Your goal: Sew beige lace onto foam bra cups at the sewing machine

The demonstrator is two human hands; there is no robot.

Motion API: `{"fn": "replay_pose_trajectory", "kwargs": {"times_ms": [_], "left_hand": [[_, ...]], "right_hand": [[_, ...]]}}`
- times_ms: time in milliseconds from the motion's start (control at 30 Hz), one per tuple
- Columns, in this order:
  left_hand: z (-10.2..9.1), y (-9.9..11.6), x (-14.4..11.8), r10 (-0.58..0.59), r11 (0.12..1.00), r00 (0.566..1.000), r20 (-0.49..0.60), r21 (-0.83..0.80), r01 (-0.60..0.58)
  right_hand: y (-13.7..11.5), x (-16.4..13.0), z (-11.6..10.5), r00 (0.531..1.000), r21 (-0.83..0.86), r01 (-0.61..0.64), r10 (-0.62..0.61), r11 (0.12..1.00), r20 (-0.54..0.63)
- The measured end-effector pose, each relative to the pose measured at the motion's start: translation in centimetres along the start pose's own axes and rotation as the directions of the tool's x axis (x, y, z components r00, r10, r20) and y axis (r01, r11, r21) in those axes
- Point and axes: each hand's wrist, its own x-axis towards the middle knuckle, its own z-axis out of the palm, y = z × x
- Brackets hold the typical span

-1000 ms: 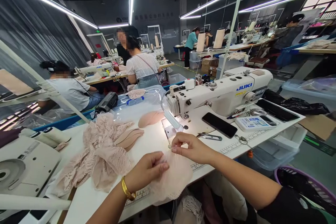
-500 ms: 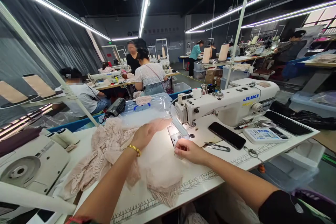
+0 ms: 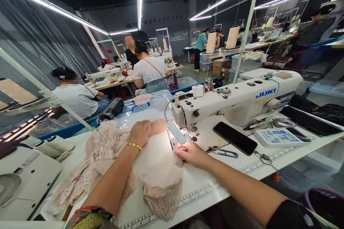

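Since half a second ago the left hand [image 3: 140,133] has settled a little nearer the sewing machine [image 3: 236,100] and the right hand [image 3: 191,153] has drawn in under its slim lamp [image 3: 176,132]. Left of the machine's needle end, the left hand presses flat on a smooth, rounded pink foam cup [image 3: 158,126]; its grip is closed down on that cup, a gold bangle [image 3: 134,146] at the wrist. Just in front of the needle plate, the right hand's grip is narrow, pinching the edge of a sheer, pale pink lace piece [image 3: 158,171] that spreads over the white bench [image 3: 215,186] and ends in a scalloped, netted hem hanging at the bench edge. Further left of the machine lies a crumpled heap of matching lace [image 3: 99,154]. Right of the needle, beneath the machine's glossy white arm, rest a flat black phone [image 3: 235,138] and small metal snips [image 3: 223,152].
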Motion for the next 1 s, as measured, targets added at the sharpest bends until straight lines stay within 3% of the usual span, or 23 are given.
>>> {"fn": "replay_pose_trajectory", "kwargs": {"times_ms": [67,133,233,333,467,633,733,800,867,967,1000], "left_hand": [[-1.4,0.7,-1.0,-0.036,0.997,0.998,-0.042,-0.071,0.033],[-2.7,1.5,-2.9,-0.057,0.986,0.998,-0.013,-0.156,0.054],[-4.4,3.2,-6.7,-0.011,0.951,0.982,0.186,-0.3,0.067],[-5.3,5.1,-10.1,0.026,0.906,0.91,0.414,-0.395,0.153],[-4.5,7.0,-12.7,0.005,0.883,0.861,0.508,-0.407,0.235],[-2.6,7.8,-14.6,0.051,0.904,0.864,0.501,-0.39,0.173],[-2.1,7.6,-14.8,0.174,0.918,0.93,0.323,-0.395,-0.035],[-2.2,7.0,-14.4,0.285,0.891,0.939,0.193,-0.416,-0.184],[-2.4,6.2,-13.6,0.353,0.855,0.895,0.273,-0.482,-0.19],[-2.7,4.9,-12.6,0.362,0.847,0.722,0.589,-0.531,0.009],[-2.9,4.6,-12.4,0.347,0.856,0.698,0.627,-0.516,0.038]], "right_hand": [[-0.1,0.0,-0.3,1.0,0.017,-0.021,0.021,1.0,-0.005],[-0.2,0.0,-0.5,0.999,0.04,-0.031,0.031,0.999,0.006],[-0.4,0.0,-0.6,0.999,0.073,-0.036,0.033,0.997,0.033],[-0.7,-0.1,-0.6,0.998,0.085,-0.04,0.036,0.996,0.054],[-1.0,-1.0,-0.5,0.997,0.055,-0.027,0.023,0.998,0.072],[-1.0,-2.3,-0.1,0.999,0.117,-0.016,0.01,0.993,0.052],[-1.4,-3.0,0.6,0.999,0.05,0.045,-0.046,0.998,0.023],[-2.0,-3.7,1.0,0.995,-0.001,0.096,-0.096,0.995,0.023],[-2.6,-4.3,1.2,0.989,-0.084,0.146,-0.145,0.986,0.016],[-3.6,-5.1,1.3,0.977,-0.26,0.196,-0.212,0.945,-0.031],[-4.0,-5.2,1.3,0.968,-0.319,0.219,-0.247,0.922,-0.051]]}}
